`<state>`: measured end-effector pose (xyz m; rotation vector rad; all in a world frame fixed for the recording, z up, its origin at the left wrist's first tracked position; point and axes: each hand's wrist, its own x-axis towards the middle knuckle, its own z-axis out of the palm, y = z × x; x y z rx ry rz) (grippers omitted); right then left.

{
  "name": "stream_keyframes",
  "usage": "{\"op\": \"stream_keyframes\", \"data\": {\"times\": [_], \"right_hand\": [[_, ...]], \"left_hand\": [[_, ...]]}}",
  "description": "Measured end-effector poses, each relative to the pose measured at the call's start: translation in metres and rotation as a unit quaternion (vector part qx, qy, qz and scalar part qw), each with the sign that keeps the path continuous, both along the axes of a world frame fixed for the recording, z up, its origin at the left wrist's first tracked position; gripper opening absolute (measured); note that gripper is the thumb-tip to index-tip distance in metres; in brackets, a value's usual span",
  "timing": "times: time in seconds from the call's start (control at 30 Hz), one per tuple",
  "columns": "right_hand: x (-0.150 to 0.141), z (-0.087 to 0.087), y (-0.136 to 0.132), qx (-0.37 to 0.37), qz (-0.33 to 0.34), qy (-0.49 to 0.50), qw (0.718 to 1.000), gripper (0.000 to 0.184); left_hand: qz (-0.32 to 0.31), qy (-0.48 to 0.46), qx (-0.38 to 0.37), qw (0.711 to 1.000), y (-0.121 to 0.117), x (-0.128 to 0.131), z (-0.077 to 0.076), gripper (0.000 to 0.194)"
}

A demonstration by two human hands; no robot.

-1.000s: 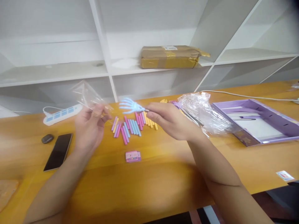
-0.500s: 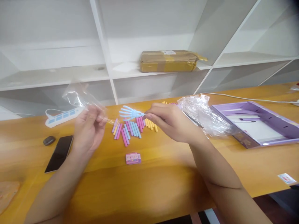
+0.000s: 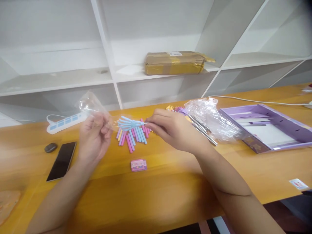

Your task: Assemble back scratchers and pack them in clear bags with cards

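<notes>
Right hand level, pinching blue claw (palm down, seemingly).

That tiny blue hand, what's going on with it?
A person's right hand holds the light-blue, hand-shaped plastic piece by its thin metal stem. Their left hand pinches a clear plastic bag. The blue fingers are close to the bag, but I can't tell if they're inside. Short, colourful sticks lie on the wooden table.
</notes>
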<state>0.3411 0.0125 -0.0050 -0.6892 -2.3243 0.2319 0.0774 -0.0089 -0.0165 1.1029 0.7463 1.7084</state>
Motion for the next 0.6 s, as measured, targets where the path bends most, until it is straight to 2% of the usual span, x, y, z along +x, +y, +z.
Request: {"op": "stream_keyframes", "data": {"times": [0.2, 0.37, 0.6], "right_hand": [[-0.0042, -0.0039, 0.0035, 0.004, -0.003, 0.002, 1.000, 0.037], [-0.0036, -0.0038, 0.0045, 0.005, -0.009, -0.002, 1.000, 0.037], [-0.0022, -0.0026, 0.0065, 0.002, -0.009, -0.008, 1.000, 0.036]], "left_hand": [[-0.002, -0.003, -0.016, 1.000, -0.0076, 0.0074, 0.0002, 0.039], [-0.024, 0.052, -0.011, 0.998, -0.0057, 0.0051, -0.0063, 0.029], [-0.034, 0.067, -0.016, 0.997, -0.0046, 0.0054, -0.0070, 0.028]]}}
